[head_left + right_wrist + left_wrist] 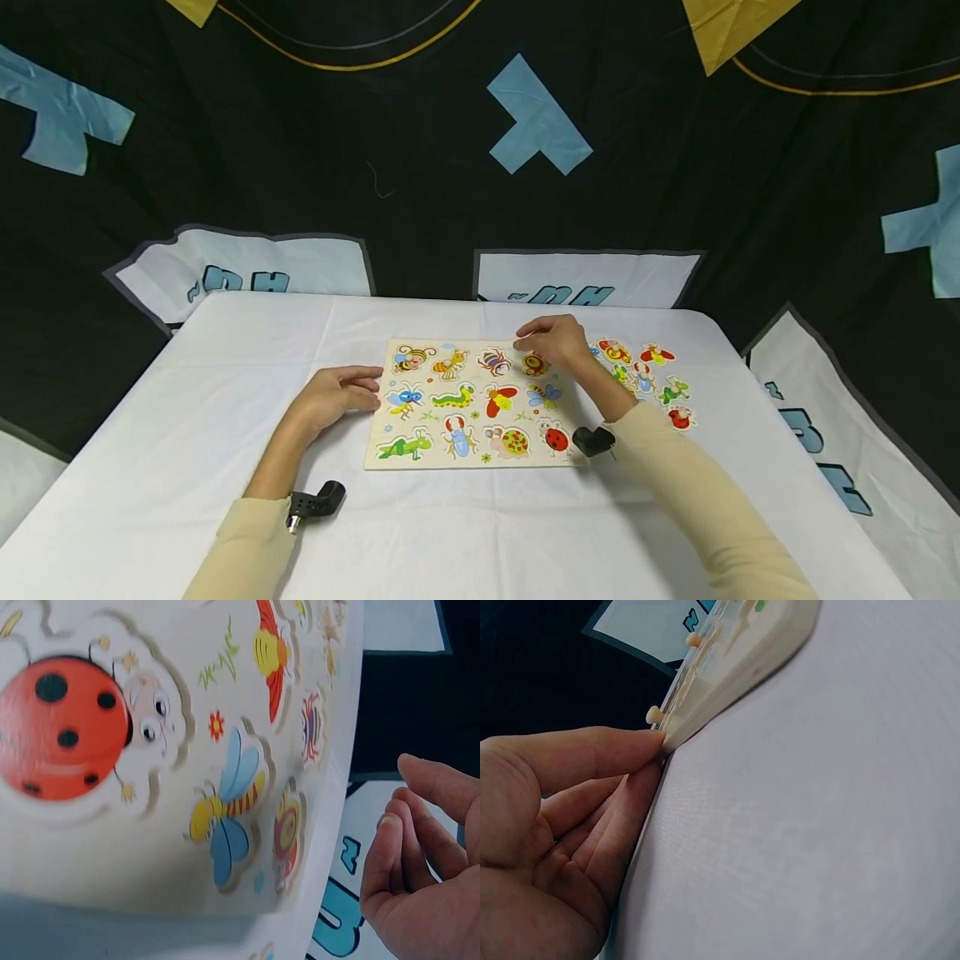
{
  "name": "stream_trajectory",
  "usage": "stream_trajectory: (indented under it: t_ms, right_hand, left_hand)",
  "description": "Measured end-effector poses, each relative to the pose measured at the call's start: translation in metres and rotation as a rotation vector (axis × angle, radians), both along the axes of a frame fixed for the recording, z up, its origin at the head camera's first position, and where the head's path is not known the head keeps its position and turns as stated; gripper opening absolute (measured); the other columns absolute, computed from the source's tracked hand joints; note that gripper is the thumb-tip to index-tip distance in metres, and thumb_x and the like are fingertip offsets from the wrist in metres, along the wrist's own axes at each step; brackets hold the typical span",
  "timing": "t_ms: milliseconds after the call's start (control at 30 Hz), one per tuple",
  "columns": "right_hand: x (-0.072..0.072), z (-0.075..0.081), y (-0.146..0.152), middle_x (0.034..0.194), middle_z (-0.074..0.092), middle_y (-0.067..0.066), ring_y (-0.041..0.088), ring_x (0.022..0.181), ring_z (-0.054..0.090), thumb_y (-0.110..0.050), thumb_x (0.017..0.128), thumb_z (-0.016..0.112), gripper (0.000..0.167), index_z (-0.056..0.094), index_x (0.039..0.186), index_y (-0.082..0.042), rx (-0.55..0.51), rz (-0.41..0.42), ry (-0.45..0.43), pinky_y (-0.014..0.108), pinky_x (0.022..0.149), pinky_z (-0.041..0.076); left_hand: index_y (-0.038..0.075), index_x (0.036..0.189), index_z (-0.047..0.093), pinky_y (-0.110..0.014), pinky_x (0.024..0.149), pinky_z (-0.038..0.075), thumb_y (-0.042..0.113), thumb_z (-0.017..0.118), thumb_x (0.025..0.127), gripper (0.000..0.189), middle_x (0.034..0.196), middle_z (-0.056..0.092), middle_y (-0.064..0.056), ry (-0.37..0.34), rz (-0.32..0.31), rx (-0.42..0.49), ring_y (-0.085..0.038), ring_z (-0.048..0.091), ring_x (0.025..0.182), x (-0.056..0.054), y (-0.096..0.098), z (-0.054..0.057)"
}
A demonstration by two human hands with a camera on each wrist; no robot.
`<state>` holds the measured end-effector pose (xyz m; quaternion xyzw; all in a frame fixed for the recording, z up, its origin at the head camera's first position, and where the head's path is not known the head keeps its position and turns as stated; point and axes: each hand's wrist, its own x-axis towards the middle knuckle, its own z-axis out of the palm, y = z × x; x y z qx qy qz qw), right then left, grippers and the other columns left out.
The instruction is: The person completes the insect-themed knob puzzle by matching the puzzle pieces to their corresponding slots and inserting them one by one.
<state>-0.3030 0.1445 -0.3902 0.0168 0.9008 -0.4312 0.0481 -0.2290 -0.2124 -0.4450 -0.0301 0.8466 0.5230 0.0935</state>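
A wooden insect puzzle board (450, 463) lies flat on the white-covered table, printed with bugs such as a ladybug (64, 727) and a bee (229, 814) in cut-out recesses. At its left edge is my left hand (333, 395), with thumb and fingertips against the rim; in the left wrist view two small wooden knobs (655, 714) stand up near them. Over the board's far right corner hovers my right hand (557, 340), fingers loosely bent with nothing between them. The snail picture (536, 364) lies just below that hand.
Several loose puzzle pieces lie right of the board, among them a red-winged bug (657, 354), a grasshopper (673, 390) and a ladybug piece (681, 417); my right forearm passes beside them. Behind the table hangs a black printed cloth (420, 167).
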Motion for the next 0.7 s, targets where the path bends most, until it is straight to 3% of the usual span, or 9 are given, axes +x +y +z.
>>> stream_trajectory:
  t_ms: [367, 700]
  right_hand:
    - [0.001, 0.012, 0.027, 0.109, 0.075, 0.009, 0.025, 0.101, 0.062, -0.027, 0.085, 0.081, 0.032, 0.078, 0.111, -0.010, -0.007, 0.032, -0.006, 0.036, 0.086, 0.049]
    - [0.008, 0.011, 0.051, 0.111, 0.072, 0.008, 0.026, 0.099, 0.060, -0.027, 0.083, 0.082, 0.037, 0.076, 0.115, -0.010, 0.008, 0.038, -0.080, 0.042, 0.088, 0.051]
  left_hand:
    - [0.003, 0.138, 0.061, -0.019, 0.080, 0.048, 0.008, 0.081, 0.079, 0.063, 0.114, 0.071, -0.013, 0.009, 0.006, 0.022, -0.010, 0.065, 0.091, 0.000, 0.000, -0.001]
    - [0.003, 0.138, 0.061, -0.019, 0.079, 0.048, 0.007, 0.081, 0.078, 0.063, 0.113, 0.071, -0.013, 0.013, 0.007, 0.027, -0.010, 0.065, 0.090, -0.001, -0.001, -0.002]
